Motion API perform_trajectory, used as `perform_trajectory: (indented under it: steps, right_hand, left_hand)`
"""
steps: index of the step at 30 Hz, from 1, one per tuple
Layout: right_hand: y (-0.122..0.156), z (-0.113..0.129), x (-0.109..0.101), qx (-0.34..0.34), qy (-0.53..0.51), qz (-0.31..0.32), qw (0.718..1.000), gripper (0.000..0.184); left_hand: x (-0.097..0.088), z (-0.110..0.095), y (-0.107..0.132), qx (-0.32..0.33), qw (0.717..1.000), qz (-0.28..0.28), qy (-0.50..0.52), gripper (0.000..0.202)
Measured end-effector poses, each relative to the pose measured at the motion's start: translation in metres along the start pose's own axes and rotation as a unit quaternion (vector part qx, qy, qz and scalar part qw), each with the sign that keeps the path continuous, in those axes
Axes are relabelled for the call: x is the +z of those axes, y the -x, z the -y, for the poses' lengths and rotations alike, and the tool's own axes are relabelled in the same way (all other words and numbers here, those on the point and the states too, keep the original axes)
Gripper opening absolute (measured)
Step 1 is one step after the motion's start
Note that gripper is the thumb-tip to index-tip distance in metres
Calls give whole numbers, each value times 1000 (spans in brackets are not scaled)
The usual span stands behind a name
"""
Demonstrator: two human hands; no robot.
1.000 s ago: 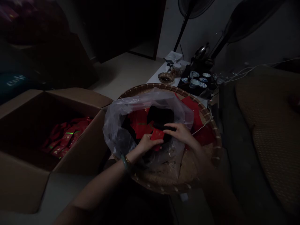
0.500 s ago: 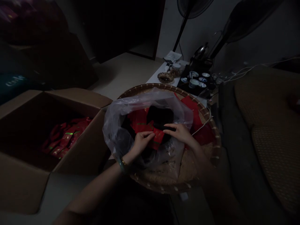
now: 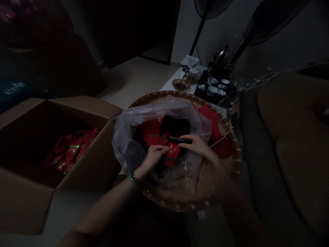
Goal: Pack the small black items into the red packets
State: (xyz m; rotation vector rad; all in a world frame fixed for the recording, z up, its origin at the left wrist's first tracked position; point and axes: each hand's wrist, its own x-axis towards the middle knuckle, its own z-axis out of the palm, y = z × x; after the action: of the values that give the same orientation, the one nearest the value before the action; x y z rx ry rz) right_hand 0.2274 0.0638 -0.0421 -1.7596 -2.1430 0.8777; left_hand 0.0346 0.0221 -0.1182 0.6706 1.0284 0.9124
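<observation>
My left hand (image 3: pixel 155 156) is closed in a pinch on the upper left corner of a small red packet (image 3: pixel 172 156) with a green stripe. Between the fingers of my right hand (image 3: pixel 197 145) is a slim black stick-like tool (image 3: pixel 176 139), lying nearly level just above the packet's top edge. Both hands are over a clear plastic bag (image 3: pixel 123 133), spread open with dark contents inside. More red packets (image 3: pixel 153 132) lie in the bag's left part. The bag rests in a round woven bamboo tray (image 3: pixel 238 154).
An open cardboard box (image 3: pixel 89 175) at the left has a heap of red packets (image 3: pixel 74 147) in it. Red sheets or bags (image 3: pixel 214 127) lie at the tray's right side, crossed by a white cord (image 3: pixel 221 138). Behind are teacups (image 3: pixel 212 90), a kettle (image 3: pixel 221 55) and a fan (image 3: pixel 213 8).
The black tool has turned a little and now catches the light along its length. Both hands stay almost in place, and the packet sits slightly lower.
</observation>
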Motion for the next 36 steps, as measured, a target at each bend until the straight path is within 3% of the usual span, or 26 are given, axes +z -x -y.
perform_trajectory:
  steps: [3,13,16,19,22,25,29,32,36]
  right_hand:
    - [0,4,3,-8,6,4,1000,27]
    - [-2,-4,4,-10,-13,8,1000,31]
    - [-7,-18,5,18,-14,-42,999,40]
    - [-12,-34,5,53,74,-102,991,49]
    - [-12,-38,10,36,139,-150,978,50]
    - [-9,-27,24,12,64,-176,982,42]
    - [-4,-2,48,26,-100,-133,986,30]
    - [-2,15,59,10,-112,-144,983,21]
    - [0,27,63,-18,-143,-127,981,20]
  left_hand:
    - [1,-3,1,-9,1000,5,0,28]
    - [-2,-3,-2,-9,1000,14,-2,26]
    - [-5,-2,-3,-26,1000,2,10,28]
    - [-8,-2,-3,-49,998,-12,30,31]
    - [-10,-3,-1,-57,997,-11,45,32]
    - [-8,-5,1,-52,998,-9,43,31]
    - [-5,-4,3,-38,998,17,44,29]
    - [-3,-4,3,-20,998,25,56,34]
    - [-6,-7,0,62,997,1,45,29]
